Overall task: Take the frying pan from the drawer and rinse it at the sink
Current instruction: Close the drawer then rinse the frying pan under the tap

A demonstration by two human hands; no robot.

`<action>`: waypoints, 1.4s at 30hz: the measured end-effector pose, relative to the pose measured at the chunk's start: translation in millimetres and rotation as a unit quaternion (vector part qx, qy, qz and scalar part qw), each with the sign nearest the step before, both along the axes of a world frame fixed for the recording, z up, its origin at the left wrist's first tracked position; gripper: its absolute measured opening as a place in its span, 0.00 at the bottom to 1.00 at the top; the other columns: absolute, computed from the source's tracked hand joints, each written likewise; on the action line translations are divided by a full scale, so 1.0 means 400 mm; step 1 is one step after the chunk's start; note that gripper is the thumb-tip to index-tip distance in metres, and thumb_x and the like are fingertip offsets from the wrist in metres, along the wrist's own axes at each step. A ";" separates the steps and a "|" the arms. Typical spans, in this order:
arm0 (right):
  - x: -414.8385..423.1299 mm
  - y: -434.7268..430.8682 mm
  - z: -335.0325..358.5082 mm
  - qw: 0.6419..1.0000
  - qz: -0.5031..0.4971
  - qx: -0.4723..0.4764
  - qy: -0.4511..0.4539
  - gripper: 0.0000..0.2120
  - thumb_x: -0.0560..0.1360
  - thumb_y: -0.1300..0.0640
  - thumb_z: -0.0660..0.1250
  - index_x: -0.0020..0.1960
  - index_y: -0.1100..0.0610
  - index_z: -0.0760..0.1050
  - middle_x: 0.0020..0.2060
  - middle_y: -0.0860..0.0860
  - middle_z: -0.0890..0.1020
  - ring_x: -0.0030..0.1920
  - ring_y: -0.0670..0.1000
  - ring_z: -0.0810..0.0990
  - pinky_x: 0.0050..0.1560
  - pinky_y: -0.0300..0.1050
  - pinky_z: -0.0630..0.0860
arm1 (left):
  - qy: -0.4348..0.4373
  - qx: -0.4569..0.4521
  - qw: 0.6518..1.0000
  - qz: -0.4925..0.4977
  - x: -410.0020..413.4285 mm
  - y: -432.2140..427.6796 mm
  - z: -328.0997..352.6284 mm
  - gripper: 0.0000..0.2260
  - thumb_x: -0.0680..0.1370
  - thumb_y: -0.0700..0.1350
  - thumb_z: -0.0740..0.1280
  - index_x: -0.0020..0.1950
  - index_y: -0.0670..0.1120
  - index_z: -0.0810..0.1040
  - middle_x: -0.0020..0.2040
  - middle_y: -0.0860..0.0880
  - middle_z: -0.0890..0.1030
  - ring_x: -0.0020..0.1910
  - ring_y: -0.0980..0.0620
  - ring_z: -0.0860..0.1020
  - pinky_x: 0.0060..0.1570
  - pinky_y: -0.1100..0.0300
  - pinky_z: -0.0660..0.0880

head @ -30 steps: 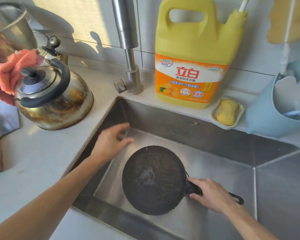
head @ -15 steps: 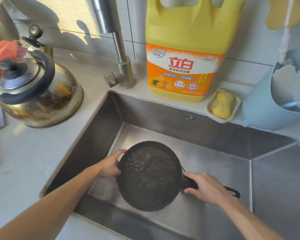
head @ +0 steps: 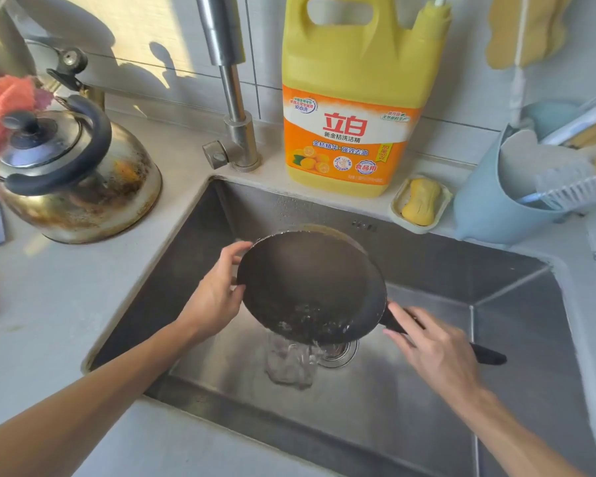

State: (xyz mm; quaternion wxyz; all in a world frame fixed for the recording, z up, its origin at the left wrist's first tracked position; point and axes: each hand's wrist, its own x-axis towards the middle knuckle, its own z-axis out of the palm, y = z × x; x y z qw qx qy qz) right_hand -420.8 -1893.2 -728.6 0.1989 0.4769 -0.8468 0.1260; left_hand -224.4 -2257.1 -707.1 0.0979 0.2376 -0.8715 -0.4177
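The frying pan (head: 310,287) was held at the centre of the frame, above the sink (head: 427,407), tilted with its far rim raised and its near rim lowered. Water (head: 291,363) ran off the low edge and fell to the sink floor just left of the drain (head: 338,352). The left hand (head: 217,294) gripped the left rim of the pan, thumb on the inner side and fingers behind. The right hand (head: 437,349) was closed around the black handle (head: 486,354), whose end projected past the hand toward the right of the frame. Behind the sink, at upper centre, stood the tap (head: 234,98); just right of it stood a yellow detergent jug (head: 355,94). A soap dish (head: 420,203) with a yellow bar lay right of the jug, next to a blue container (head: 486,204). A stained kettle (head: 73,173) sat on the counter (head: 49,304) at the left of the frame.
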 end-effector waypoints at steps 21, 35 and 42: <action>-0.034 0.013 0.215 0.978 0.010 -0.130 0.163 0.12 0.79 0.56 0.80 0.60 0.62 0.88 0.49 0.59 0.88 0.39 0.60 0.87 0.41 0.58 0.86 | 0.283 -0.220 0.933 -0.022 0.052 0.069 0.186 0.34 0.84 0.29 0.66 0.82 0.53 0.57 0.74 0.41 0.70 0.55 0.28 0.86 0.50 0.33 0.87; -0.009 0.004 0.280 0.961 -0.034 0.080 -0.263 0.25 0.68 0.41 0.81 0.64 0.37 0.81 0.41 0.38 0.88 0.43 0.51 0.87 0.45 0.51 0.85 | -0.078 -0.008 0.997 -0.028 0.061 0.011 0.211 0.39 0.84 0.36 0.68 0.87 0.67 0.60 0.75 0.49 0.80 0.47 0.50 0.90 0.62 0.44 0.86; 0.003 0.017 0.385 0.902 -0.073 0.161 -0.393 0.23 0.65 0.33 0.73 0.58 0.28 0.76 0.45 0.35 0.88 0.50 0.42 0.87 0.54 0.49 0.84 | -0.128 0.207 0.970 -0.020 0.073 0.004 0.283 0.34 0.82 0.33 0.67 0.83 0.62 0.72 0.70 0.45 0.84 0.56 0.46 0.91 0.51 0.47 0.89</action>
